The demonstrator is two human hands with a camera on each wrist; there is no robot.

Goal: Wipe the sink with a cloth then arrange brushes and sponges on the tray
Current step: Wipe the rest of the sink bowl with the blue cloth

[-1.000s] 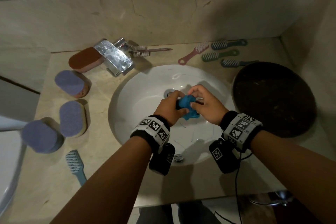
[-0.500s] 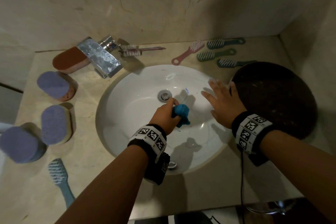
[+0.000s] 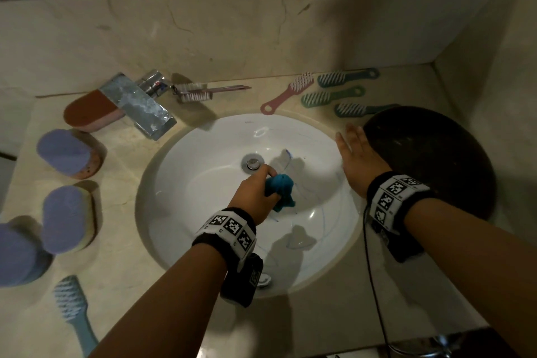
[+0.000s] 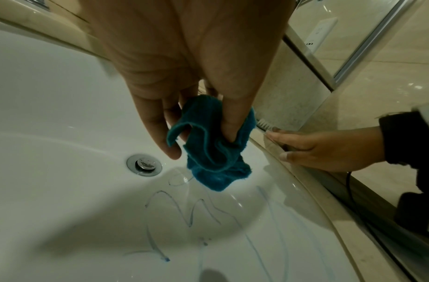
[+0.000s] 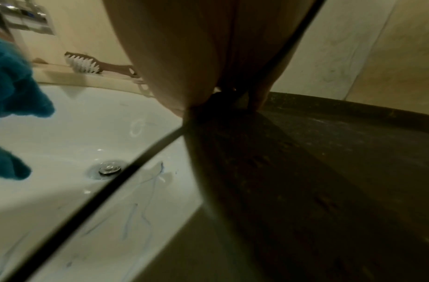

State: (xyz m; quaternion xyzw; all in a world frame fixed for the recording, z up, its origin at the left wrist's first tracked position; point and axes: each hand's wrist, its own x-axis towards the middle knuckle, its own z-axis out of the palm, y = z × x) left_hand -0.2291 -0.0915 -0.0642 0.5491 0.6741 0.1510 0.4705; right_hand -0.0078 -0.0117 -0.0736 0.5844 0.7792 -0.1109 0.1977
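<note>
My left hand grips a bunched teal cloth just above the white sink, right of the drain. Blue pen scribbles mark the basin below the cloth. My right hand lies flat with straight fingers on the sink's right rim, against the dark round tray. A pink brush and three green brushes lie behind the tray. Purple sponges and a brown one stand on the left of the counter.
The chrome faucet juts over the sink's back left, a pink brush behind it. A light blue brush lies at the front left of the counter. Walls close in at the back and right. A black cable hangs from my right wrist.
My right hand let go of the cloth and moved right to rest flat on the rim by the tray. My left hand keeps the cloth over the basin.
</note>
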